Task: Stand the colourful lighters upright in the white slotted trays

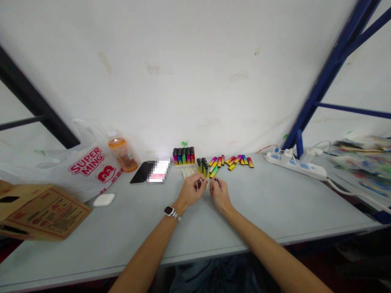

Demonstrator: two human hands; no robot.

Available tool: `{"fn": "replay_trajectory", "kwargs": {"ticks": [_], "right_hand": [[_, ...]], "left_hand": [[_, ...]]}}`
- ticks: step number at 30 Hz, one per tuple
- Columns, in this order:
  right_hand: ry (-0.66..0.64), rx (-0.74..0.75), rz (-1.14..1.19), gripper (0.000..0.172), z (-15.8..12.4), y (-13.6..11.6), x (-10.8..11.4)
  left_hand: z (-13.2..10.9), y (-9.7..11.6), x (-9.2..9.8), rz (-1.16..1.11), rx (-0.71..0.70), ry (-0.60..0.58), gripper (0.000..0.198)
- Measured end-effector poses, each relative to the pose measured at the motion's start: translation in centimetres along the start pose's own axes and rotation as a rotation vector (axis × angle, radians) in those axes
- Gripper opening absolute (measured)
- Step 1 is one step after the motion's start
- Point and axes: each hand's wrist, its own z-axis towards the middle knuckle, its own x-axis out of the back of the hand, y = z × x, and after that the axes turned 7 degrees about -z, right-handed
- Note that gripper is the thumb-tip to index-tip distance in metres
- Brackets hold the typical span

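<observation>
My left hand, with a watch on its wrist, is closed in a pinch; whatever its fingertips hold is too small to make out. Close beside it, my right hand is wrapped around what looks like a lighter, only its dark top showing. Just beyond the hands stands a small group of upright lighters with black tops. A pale tray lies partly behind my left hand. Further back is a packed block of rainbow-coloured lighters. Several loose shiny lighters lie flat to the right.
At left are a cardboard box, a plastic bag, an orange bottle and a white case. A dark tablet or phone lies near the wall. A power strip with cables sits at right, beside a blue frame.
</observation>
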Motion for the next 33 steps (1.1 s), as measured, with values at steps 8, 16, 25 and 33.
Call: {"fn": "replay_trajectory", "kwargs": {"ticks": [8, 16, 25, 33], "right_hand": [[-0.002, 0.001, -0.004, 0.029, -0.07, -0.07, 0.03], [-0.025, -0.021, 0.032, 0.039, -0.09, -0.13, 0.19], [0.011, 0.030, -0.027, 0.032, -0.08, 0.04, 0.09], [0.002, 0.042, -0.028, 0.028, -0.10, -0.05, 0.01]], "left_hand": [[-0.01, 0.11, 0.02, 0.005, -0.002, -0.011, 0.020], [-0.09, -0.03, 0.01, 0.003, 0.001, -0.013, 0.018], [-0.08, 0.00, 0.04, 0.015, -0.001, -0.022, 0.016], [-0.04, 0.20, 0.08, 0.005, -0.006, -0.027, 0.016]]}}
